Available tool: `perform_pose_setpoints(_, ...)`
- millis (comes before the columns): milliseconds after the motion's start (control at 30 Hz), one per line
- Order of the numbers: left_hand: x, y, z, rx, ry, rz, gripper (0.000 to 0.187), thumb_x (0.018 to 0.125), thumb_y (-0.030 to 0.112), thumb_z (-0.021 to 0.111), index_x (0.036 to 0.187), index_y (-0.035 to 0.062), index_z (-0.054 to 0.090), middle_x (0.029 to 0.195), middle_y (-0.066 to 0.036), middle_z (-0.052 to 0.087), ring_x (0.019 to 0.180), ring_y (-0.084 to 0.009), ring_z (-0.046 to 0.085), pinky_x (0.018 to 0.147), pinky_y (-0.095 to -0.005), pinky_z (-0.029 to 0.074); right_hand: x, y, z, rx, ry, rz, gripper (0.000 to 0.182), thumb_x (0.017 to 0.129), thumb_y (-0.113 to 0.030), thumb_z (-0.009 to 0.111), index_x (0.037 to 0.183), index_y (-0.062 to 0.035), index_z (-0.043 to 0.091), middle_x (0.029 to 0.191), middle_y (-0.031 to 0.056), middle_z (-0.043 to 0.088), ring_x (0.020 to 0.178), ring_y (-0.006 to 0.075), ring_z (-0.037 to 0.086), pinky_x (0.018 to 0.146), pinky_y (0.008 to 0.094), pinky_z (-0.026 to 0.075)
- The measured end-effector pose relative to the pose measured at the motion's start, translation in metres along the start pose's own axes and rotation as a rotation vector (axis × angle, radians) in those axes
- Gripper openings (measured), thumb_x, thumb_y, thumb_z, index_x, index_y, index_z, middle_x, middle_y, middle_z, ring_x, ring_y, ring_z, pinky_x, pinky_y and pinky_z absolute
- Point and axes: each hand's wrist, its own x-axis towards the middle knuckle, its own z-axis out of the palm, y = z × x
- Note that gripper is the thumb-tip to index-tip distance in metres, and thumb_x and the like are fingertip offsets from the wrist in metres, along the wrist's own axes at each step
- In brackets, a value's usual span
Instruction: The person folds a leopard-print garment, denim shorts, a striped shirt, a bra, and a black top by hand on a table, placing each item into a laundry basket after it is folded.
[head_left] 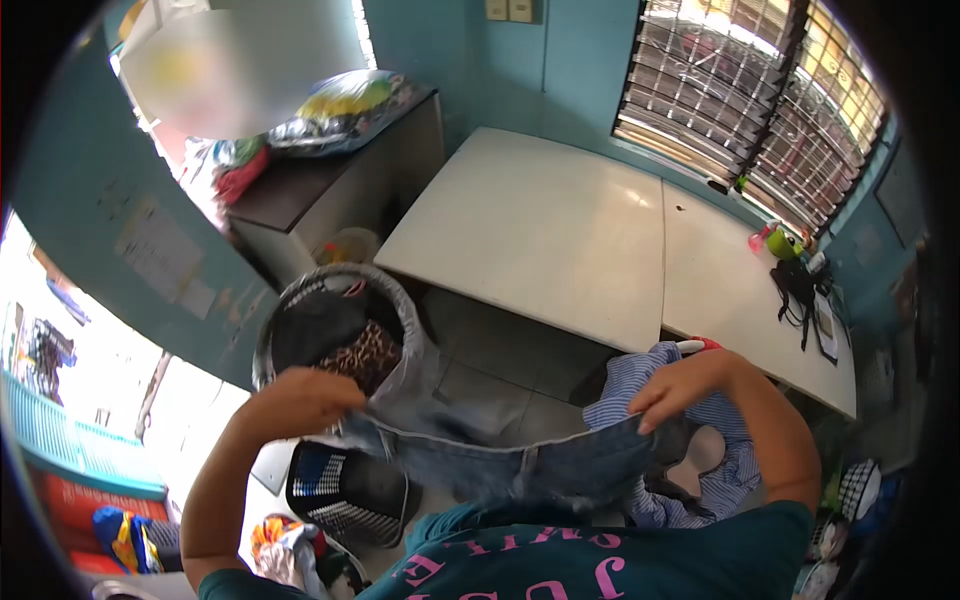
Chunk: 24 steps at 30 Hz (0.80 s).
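Head view: the jeans (520, 462) hang between the person's 2 hands, in front of the shirt (545, 570) and nearer to the body than the table (540, 220). Their waistband is the long axis; it runs from hand to hand, crosswise to the body, and sags in the middle. Since each hand has 1 end, neither is nearer to the jeans as a whole. The cloth lies to the right of the left fingers and to the left of the right fingers, dropping toward the body.

The left hand (315, 393) is curled closed over its end, though blur hides just how the fingertips sit. The right hand (688, 390) pinches the other end, thumb and fingers drawn together with no gap that shows.

Just past the left hand stands the bin (410, 310), with dark cloth (315, 325) and leopard-print cloth (365, 355) inside. The striped cloth (735, 470) lies below and about the right hand.

The jeans look faded blue, soft and creased, with a pale line along the top edge and 2 belt loops showing. Blur softens the left part; how long the legs are, I cannot tell.
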Motion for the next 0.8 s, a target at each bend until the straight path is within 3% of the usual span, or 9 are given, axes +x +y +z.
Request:
perform_pose_setpoints(33,0.009,0.007,-0.007,-0.117,-0.045,0.004,0.017,0.068,0.002,0.052,0.083,0.0064,0.058,0.078,-0.011,0.057,0.079,-0.0268,0.058,0.069,-0.0353,0.046,-0.010,0.001,-0.005,0.019,0.011,0.008,0.042,0.081,-0.037,0.058,0.107,-0.0050,0.058,0.094,0.0075,0.061,0.088,0.0147,0.055,0.072,0.0269,0.045)
perform_pose_setpoints(100,0.031,-0.030,-0.020,-0.167,0.133,0.042,0.015,0.069,0.001,0.050,0.081,0.0031,0.057,0.076,-0.013,0.055,0.076,-0.0294,0.056,0.069,-0.0361,0.045,-0.034,-0.008,-0.021,0.193,0.406,0.025,0.030,0.078,-0.031,0.062,0.082,-0.0014,0.059,0.072,0.0045,0.057,0.071,0.0129,0.053,0.064,0.0271,0.041)
perform_pose_setpoints(167,0.065,-0.045,-0.046,-0.116,0.326,-0.024,0.010,0.069,0.000,0.047,0.078,-0.0005,0.052,0.075,-0.014,0.053,0.072,-0.0320,0.054,0.068,-0.0370,0.043,-0.036,-0.010,-0.050,0.193,0.667,0.027,0.026,0.077,-0.026,0.064,0.074,-0.0015,0.056,0.070,0.0071,0.057,0.067,0.0138,0.053,0.060,0.0270,0.040)
perform_pose_setpoints(333,0.161,-0.083,-0.087,0.274,0.543,-0.057,0.005,0.071,0.001,0.049,0.075,0.0006,0.051,0.075,-0.013,0.051,0.075,-0.0301,0.054,0.064,-0.0381,0.044,0.003,0.017,-0.130,-0.597,1.333,-0.128,0.026,0.076,-0.026,0.063,0.079,-0.0022,0.053,0.068,0.0112,0.051,0.067,0.0273,0.051,0.063,0.0360,0.040)
perform_pose_setpoints(433,0.206,-0.106,-0.100,0.423,0.740,0.061,0.003,0.072,0.001,0.050,0.074,0.0020,0.052,0.079,-0.011,0.050,0.076,-0.0287,0.054,0.062,-0.0380,0.045,0.015,0.040,-0.171,-0.659,1.511,-0.174,0.022,0.076,-0.025,0.062,0.078,-0.0051,0.053,0.072,0.0096,0.053,0.073,0.0269,0.052,0.067,0.0363,0.042)
perform_pose_setpoints(567,0.254,-0.130,-0.071,0.487,0.815,0.080,0.005,0.071,0.000,0.050,0.074,-0.0005,0.053,0.082,-0.012,0.051,0.076,-0.0279,0.055,0.064,-0.0356,0.046,0.055,0.092,-0.207,-0.933,1.645,-0.330,0.016,0.070,-0.012,0.065,0.073,-0.0067,0.051,0.072,0.0063,0.051,0.072,0.0236,0.051,0.069,0.0337,0.043)
perform_pose_setpoints(633,0.281,-0.161,-0.026,0.464,0.851,0.081,0.008,0.072,0.001,0.050,0.078,-0.0004,0.056,0.086,-0.012,0.053,0.076,-0.0273,0.055,0.065,-0.0356,0.046,0.083,0.127,-0.214,-0.909,1.564,-0.361,0.012,0.070,-0.010,0.062,0.072,-0.0072,0.050,0.070,0.0051,0.049,0.070,0.0222,0.050,0.068,0.0333,0.043)
perform_pose_setpoints(733,0.304,-0.178,0.060,0.269,0.550,-0.150,0.024,0.071,0.002,0.051,0.093,0.0048,0.061,0.097,-0.013,0.053,0.079,-0.0282,0.056,0.067,-0.0367,0.047,0.145,0.197,-0.202,-0.812,1.336,-0.291,0.007,0.070,-0.010,0.057,0.071,-0.0081,0.050,0.069,0.0040,0.048,0.071,0.0202,0.052,0.063,0.0325,0.044)
perform_pose_setpoints(800,0.317,-0.188,0.112,0.013,0.356,-0.177,0.037,0.070,-0.003,0.048,0.103,0.0091,0.059,0.110,-0.017,0.050,0.098,-0.0323,0.052,0.081,-0.0376,0.044,0.190,0.233,-0.187,-0.652,1.202,-0.329,0.007,0.070,-0.010,0.056,0.071,-0.0086,0.049,0.069,0.0039,0.049,0.071,0.0201,0.054,0.060,0.0322,0.044)
